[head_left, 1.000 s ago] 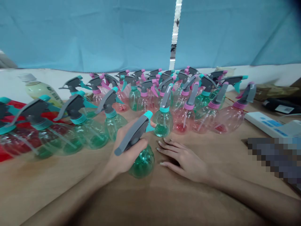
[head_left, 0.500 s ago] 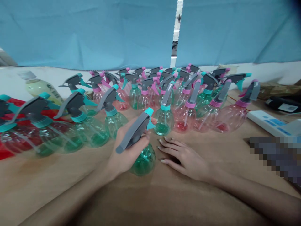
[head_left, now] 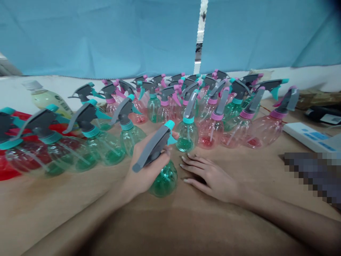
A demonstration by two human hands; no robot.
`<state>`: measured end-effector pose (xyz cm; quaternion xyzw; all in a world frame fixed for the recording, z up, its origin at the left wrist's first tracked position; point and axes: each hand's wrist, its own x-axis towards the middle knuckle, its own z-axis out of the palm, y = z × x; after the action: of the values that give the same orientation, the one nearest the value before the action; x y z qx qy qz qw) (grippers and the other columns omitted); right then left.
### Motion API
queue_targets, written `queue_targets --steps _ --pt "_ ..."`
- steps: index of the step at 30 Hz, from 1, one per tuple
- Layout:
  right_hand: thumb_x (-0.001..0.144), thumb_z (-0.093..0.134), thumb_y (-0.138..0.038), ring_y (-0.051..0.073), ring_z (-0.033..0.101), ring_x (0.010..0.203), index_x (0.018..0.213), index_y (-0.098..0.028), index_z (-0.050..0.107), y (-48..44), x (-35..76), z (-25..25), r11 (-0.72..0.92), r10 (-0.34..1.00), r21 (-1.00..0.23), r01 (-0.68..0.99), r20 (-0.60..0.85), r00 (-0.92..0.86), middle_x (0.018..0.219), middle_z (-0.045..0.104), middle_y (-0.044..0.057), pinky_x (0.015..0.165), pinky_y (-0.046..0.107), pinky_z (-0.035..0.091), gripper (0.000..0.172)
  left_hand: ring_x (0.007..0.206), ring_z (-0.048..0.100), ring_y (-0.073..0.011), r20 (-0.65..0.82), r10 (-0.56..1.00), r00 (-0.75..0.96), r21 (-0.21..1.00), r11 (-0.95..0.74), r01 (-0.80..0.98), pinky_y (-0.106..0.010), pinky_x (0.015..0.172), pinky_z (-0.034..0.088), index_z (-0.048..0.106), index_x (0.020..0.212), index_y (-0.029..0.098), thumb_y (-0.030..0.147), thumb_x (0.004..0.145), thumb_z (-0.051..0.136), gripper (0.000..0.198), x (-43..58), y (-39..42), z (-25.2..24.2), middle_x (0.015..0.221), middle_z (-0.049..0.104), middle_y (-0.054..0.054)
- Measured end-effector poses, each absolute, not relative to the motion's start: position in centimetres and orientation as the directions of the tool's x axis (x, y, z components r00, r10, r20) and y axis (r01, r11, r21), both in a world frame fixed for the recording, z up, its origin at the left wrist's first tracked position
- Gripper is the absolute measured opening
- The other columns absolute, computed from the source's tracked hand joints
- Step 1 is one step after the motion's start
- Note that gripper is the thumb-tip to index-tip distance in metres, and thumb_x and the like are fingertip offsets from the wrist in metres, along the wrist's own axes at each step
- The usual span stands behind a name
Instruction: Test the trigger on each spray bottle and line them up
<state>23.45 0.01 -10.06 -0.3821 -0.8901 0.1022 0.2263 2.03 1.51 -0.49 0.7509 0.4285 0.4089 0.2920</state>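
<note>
My left hand is wrapped round the neck of a green spray bottle with a grey and turquoise trigger head. The bottle stands on the wooden table, its neck hidden behind my fingers. To its right, my right hand rests palm down on the table, fingers stretched out and holding nothing. Just beyond those fingertips stands another green spray bottle. A pink spray bottle is beside it.
Several green bottles line the left side, near red material. More pink and green sprayers crowd the back. A pale-yellow bottle leans at back left. At right lie a white device with blue keys and a black object.
The view has shifted slightly. Both hands and the held spray bottle keep nearly the same place and pose.
</note>
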Motion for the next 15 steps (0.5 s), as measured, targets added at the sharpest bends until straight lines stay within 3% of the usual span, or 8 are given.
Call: queue_targets --steps 8,15 --pt "0.093 0.045 -0.041 0.023 0.041 0.13 0.134 -0.023 0.047 -0.03 23.43 -10.09 0.683 0.73 -0.354 0.639 0.316 -0.606 0.136 0.052 0.005 0.107 0.047 0.035 0.045 0.068 0.059 -0.0147 0.381 0.883 0.275 0.777 -0.467 0.422 -0.027 0.067 0.05 0.062 0.097 0.025 0.021 0.079 0.054 0.021 2.06 1.49 -0.52 0.076 0.063 0.002" --pt "0.095 0.042 -0.038 0.022 0.041 0.13 0.129 -0.023 0.052 0.27 23.59 -10.09 0.694 0.72 -0.341 0.634 0.312 -0.62 0.133 0.055 0.004 0.108 0.045 0.034 0.039 0.069 0.059 -0.0144 0.387 0.877 0.285 0.787 -0.476 0.393 -0.027 0.067 0.05 0.061 0.106 0.027 0.023 0.081 0.052 0.027 2.12 1.5 -0.57 0.078 0.063 0.002"
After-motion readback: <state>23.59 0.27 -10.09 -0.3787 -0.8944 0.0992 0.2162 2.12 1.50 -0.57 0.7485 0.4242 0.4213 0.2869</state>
